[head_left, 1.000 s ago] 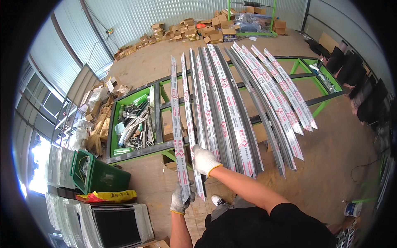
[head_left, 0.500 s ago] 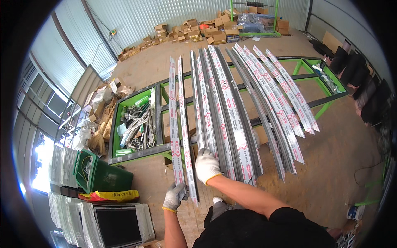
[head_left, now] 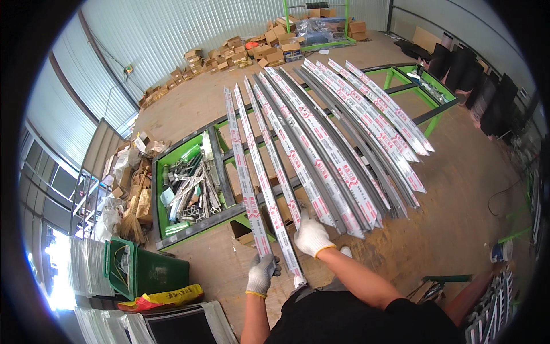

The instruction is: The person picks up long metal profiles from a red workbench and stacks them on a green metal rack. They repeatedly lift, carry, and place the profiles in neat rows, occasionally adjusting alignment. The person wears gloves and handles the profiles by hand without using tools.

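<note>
Long metal profiles with white-and-red printed film lie fanned across a green and black frame table (head_left: 209, 217). My left hand (head_left: 262, 274), in a pale knit glove, is closed round the near end of the leftmost profile (head_left: 243, 178). Beside it lies a second profile (head_left: 264, 186), its near end reaching toward my body. My right hand (head_left: 313, 235), gloved too, grips the near end of a third profile (head_left: 275, 160); its fingertips are partly hidden. Right of that one, a close bunch of profiles (head_left: 321, 155) spreads over the table.
A green-walled tray (head_left: 163, 198) of metal offcuts forms the table's left end. A green bin (head_left: 154, 272) and a yellow-red sack (head_left: 163, 298) stand at the near left. Cardboard boxes (head_left: 235, 51) line the far wall. Dark rolls (head_left: 498, 109) lean at the right.
My right hand has moved with the third profile, which now lies apart from the bunch, nearer the two left ones. My left hand stays at the leftmost profile's end. The view has turned slightly right.
</note>
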Action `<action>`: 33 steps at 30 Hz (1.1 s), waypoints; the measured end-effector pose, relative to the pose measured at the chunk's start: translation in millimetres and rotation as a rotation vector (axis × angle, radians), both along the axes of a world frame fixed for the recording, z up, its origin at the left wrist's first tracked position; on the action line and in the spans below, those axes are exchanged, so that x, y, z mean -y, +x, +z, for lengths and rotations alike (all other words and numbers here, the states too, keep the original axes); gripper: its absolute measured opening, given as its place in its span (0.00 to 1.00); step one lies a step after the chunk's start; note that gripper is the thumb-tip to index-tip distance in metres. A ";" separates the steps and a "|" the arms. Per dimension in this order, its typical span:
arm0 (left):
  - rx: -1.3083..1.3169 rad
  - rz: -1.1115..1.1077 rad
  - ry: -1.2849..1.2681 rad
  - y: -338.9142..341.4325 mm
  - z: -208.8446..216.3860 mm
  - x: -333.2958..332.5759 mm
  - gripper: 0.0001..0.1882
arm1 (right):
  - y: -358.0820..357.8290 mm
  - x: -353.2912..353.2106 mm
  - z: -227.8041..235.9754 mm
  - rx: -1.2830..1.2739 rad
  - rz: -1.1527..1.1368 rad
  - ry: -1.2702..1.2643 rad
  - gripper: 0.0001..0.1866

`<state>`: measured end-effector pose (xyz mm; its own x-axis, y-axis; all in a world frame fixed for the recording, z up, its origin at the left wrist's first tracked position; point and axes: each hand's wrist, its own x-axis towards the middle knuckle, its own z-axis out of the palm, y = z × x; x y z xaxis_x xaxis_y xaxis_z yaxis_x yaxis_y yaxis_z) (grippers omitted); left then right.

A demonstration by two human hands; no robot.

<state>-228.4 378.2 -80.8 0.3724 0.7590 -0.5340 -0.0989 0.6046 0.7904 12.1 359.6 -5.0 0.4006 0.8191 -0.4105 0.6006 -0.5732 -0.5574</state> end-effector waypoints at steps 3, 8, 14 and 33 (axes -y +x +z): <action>0.012 -0.031 -0.017 -4.2 0.0 -3.9 0.16 | -8.7 17.3 -13.9 -0.148 0.039 0.159 0.32; -0.144 -0.158 0.095 -12.9 7.9 -12.6 0.15 | -15.0 30.5 -18.2 -0.140 -0.037 0.149 0.31; -0.276 -0.254 0.171 -46.5 43.5 -6.5 0.12 | -19.6 39.0 31.7 0.082 -0.142 0.189 0.28; -1.194 -0.242 1.762 -319.6 133.1 -88.5 0.19 | 190.3 14.3 184.5 1.279 0.338 0.786 0.08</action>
